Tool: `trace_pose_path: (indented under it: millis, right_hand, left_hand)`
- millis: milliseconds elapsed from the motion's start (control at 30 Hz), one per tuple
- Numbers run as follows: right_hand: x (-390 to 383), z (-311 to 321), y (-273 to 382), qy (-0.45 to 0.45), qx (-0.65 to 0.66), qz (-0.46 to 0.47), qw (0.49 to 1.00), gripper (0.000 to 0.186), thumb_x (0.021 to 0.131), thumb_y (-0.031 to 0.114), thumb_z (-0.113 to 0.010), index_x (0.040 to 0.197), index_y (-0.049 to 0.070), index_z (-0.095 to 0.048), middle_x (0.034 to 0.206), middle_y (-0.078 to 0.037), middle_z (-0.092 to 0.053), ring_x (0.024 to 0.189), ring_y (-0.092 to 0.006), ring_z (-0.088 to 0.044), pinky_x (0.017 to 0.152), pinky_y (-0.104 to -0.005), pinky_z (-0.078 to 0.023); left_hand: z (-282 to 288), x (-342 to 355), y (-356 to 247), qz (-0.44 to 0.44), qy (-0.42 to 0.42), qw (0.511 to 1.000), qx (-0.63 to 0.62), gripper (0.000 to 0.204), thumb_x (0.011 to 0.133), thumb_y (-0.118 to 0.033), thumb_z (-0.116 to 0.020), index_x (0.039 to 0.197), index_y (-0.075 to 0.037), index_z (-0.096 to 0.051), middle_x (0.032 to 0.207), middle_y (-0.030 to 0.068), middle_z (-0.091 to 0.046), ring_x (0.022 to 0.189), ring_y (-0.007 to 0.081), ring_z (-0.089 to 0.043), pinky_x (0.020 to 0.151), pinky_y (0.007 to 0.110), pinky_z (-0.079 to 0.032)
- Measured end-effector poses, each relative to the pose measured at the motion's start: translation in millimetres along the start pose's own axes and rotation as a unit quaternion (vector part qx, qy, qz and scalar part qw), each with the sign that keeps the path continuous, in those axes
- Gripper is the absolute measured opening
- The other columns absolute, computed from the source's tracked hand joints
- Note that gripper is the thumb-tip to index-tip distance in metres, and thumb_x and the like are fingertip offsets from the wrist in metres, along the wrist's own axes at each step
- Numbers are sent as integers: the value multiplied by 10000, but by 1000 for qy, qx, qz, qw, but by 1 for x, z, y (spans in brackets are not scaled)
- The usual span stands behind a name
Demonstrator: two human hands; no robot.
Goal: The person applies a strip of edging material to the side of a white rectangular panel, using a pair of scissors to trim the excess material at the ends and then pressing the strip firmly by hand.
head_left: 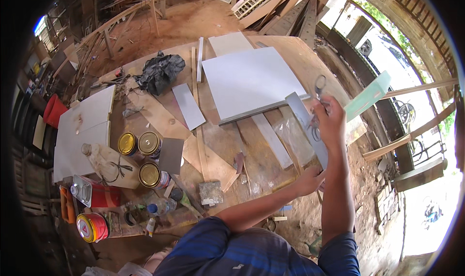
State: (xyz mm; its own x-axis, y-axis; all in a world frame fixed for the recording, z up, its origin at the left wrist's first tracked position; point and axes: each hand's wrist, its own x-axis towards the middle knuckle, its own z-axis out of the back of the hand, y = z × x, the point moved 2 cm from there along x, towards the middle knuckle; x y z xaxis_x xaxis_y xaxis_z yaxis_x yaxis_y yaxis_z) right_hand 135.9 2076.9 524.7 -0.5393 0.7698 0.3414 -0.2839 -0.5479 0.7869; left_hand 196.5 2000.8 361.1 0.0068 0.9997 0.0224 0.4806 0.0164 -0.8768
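On the right side of the workbench, my right hand [330, 117] is closed around what looks like a pair of scissors [320, 83], whose metal loops show above and below the fingers. A long blue-grey strip [301, 115] slants under this hand. My left hand [312, 180] is closed at the strip's lower end, its fingertips partly hidden by my right forearm. Beyond my right hand, a pale green strip [369, 96] sticks out to the right; whether the hand grips it I cannot tell. Left of the strip lies a large white panel [254, 82].
Paint cans [149, 144], a cloth-wrapped container [114, 167], a red metal can [97, 191] and a plastic bottle [162, 206] crowd the bench's left front. A crumpled black plastic bag [160, 72] lies farther back. Narrow boards [273, 140] and clear plastic film [295, 138] lie beside the strip.
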Motion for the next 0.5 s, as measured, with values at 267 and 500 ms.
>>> trace_pose_path:
  millis: [267, 500]
  right_hand:
    - [-92, 116, -15, -169, 125, -36, 977, 194, 1017, 218, -621, 1083, 39, -584, 846, -25, -643, 709, -85, -580, 626, -233, -458]
    - [-224, 227, -87, -251, 60, -119, 959, 105, 1010, 160, -606, 1052, 64, -593, 816, -19, -632, 692, -74, -549, 628, -237, -434]
  left_hand:
    - [6, 0, -26, -68, -146, 983, 86, 481, 988, -408, -671, 1101, 56, -613, 953, 116, -703, 891, 190, -711, 762, 320, -593]
    - [5, -9, -48, -71, -296, 952, -33, 959, 855, -330, -840, 1454, 137, -254, 1322, 278, -569, 1140, 312, -641, 931, 362, -548]
